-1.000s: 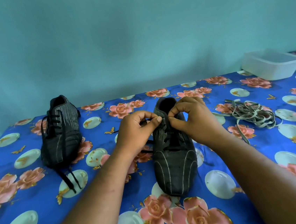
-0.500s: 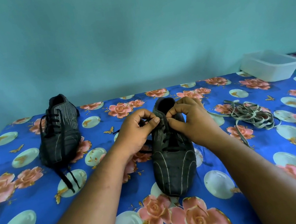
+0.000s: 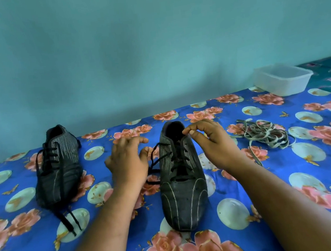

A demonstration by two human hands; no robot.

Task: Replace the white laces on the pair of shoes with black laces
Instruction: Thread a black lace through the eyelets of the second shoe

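Note:
Two dark striped shoes lie on the flowered blue cloth. The middle shoe [image 3: 183,195] carries a black lace [image 3: 177,160] through its eyelets, with a loose loop hanging off its left side. My left hand [image 3: 127,162] hovers just left of that shoe, fingers spread and relaxed, close to the loop. Over the shoe's collar my right hand [image 3: 209,141] has its fingers loosely curled; I see nothing between thumb and forefinger. The left shoe [image 3: 57,173] is laced in black too, its lace ends [image 3: 68,219] trailing toward me. The white laces [image 3: 263,133] lie in a heap to the right.
A white plastic container [image 3: 282,79] stands at the back right corner near the wall. The teal wall runs close behind both shoes. The cloth-covered surface [image 3: 241,209] stretches to the front and right of the middle shoe.
Both hands have let go of the lace at the top of the middle shoe and moved apart, the left hand out to the left, the right hand slightly right. The view has shifted closer.

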